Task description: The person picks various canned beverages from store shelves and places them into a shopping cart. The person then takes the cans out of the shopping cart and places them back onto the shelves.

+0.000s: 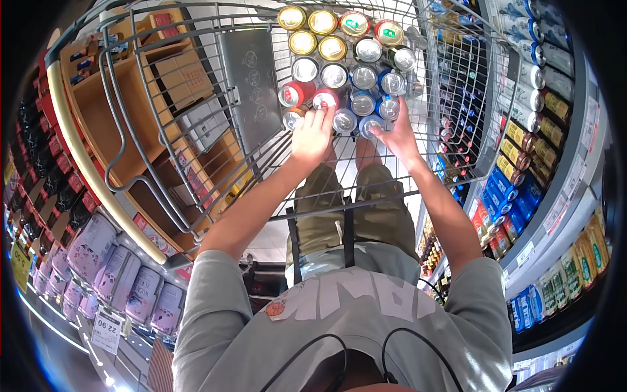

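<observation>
Several cans stand upright in rows inside a wire shopping cart (pixel 307 212). My left hand (pixel 312 136) reaches over the near side of the rows, its fingertips on the top of a red can (pixel 324 99); whether they grip it is hard to tell. At the right near corner, my right hand (pixel 398 134) has its thumb and fingers spread around a blue can (pixel 371 125), with fingertips beside another blue can (pixel 389 108). Gold-topped cans (pixel 302 42) form the far left rows, and two cans with green marks (pixel 354 23) stand at the far edge.
Shelves of cans and bottles (pixel 516 157) run along the right. Left of the cart are a wooden display (pixel 98 111) with cartons (pixel 183 75) and lilac packs (pixel 117 268) above a price tag (pixel 106 331). A grey panel (pixel 251 85) stands inside the cart's left part.
</observation>
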A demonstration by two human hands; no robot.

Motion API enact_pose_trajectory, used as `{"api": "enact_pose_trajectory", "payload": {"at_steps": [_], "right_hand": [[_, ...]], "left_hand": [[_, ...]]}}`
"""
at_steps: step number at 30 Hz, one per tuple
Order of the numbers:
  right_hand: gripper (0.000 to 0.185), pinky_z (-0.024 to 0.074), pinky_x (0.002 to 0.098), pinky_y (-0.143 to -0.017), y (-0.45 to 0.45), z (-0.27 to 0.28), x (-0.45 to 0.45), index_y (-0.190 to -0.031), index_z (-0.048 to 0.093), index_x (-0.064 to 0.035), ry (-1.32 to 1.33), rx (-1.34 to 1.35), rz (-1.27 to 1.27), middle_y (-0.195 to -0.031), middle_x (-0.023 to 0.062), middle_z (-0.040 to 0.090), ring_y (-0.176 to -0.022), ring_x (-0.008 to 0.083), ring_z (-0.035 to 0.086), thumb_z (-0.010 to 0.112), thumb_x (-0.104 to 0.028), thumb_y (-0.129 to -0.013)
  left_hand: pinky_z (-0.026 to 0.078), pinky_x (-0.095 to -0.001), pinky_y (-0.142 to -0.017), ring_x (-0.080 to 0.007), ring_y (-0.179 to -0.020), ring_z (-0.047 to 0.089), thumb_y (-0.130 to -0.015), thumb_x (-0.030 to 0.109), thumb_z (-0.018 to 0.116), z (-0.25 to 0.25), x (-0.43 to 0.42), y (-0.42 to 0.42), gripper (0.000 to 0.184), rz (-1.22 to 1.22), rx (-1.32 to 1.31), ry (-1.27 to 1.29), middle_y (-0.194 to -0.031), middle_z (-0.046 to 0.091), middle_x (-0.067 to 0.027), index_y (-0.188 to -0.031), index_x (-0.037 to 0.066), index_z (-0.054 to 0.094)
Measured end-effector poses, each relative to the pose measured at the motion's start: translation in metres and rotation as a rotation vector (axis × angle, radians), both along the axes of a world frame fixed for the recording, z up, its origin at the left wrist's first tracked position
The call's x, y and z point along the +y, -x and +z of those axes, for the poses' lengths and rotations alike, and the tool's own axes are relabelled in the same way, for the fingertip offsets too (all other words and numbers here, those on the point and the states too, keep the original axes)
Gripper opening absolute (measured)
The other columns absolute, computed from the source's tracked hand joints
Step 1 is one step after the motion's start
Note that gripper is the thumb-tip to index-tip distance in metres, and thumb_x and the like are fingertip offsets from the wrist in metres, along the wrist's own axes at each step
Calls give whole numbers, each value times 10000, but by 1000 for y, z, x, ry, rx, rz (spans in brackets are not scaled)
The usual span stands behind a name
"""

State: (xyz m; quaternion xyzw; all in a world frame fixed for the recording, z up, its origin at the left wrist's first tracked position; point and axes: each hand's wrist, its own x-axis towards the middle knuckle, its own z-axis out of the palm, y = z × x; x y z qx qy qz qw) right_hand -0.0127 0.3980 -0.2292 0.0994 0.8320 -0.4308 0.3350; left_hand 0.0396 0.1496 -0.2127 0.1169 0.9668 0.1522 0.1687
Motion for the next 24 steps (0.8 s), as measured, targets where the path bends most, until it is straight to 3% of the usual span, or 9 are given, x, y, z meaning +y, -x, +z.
{"api": "enact_pose_trajectory", "payload": {"at_steps": [7, 11, 19, 24], "right_hand": [[1266, 313, 411, -1181, -7, 1, -16, -1533, 80, 81, -33, 92, -16, -1531, 317, 299, -1429, 388, 354, 936, -244, -658], [1342, 350, 416, -1155, -9, -4, -20, -1542, 28, 53, -78, 75, -2, -1530, 324, 296, -1419, 401, 367, 948, -290, -628], [1399, 408, 437, -1107, -10, 9, -36, -1569, -94, -20, -172, 26, -87, -1526, 308, 321, -1390, 407, 415, 928, -206, -632], [1373, 496, 456, -1000, -11, 35, -49, -1587, -112, -132, -237, -85, -69, -1520, 308, 333, -1251, 430, 558, 906, -173, -667]], "left_hand": [[441, -367, -833, -239, -996, 540, -759, 225, 727, -5, 9, 13, 596, -133, 108, 19, -1102, 565, -57, -1314, 76, 568], [447, -366, -836, -235, -1011, 550, -781, 191, 675, -13, 15, 10, 486, -182, 142, 0, -1093, 570, -57, -1251, 83, 609], [454, -372, -894, -231, -1074, 544, -811, 126, 608, -9, 23, 16, 409, -207, 81, 4, -1171, 562, -77, -1214, 63, 575], [442, -369, -899, -230, -1115, 540, -786, 159, 646, -15, 24, 17, 420, -296, 94, 87, -1256, 566, -82, -1193, 75, 586]]}}
